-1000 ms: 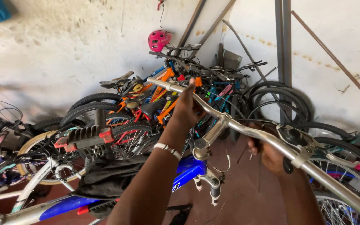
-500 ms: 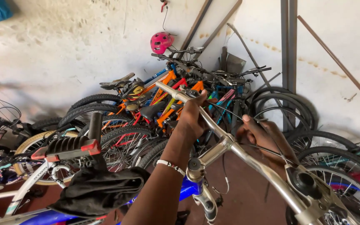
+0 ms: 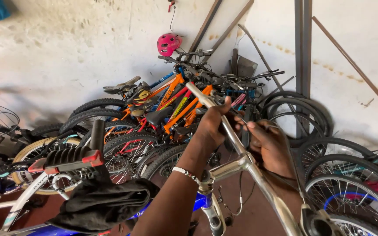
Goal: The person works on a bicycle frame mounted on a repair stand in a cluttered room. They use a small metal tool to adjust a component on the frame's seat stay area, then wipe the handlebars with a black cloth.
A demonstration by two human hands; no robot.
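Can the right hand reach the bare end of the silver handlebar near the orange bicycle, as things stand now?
Probably yes. The right hand lies beside the silver handlebar, just below the left hand, whose grip is closed around the bar. The bar's far end is bare, but the left hand sits between.

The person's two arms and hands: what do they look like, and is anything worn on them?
Both arms are bare, with no sleeves and no gloves in view. The left hand has a thin band of small white beads around the wrist. The right hand shows no ring, watch or band on the parts that are visible; its wrist is partly hidden behind the silver metal handlebar.
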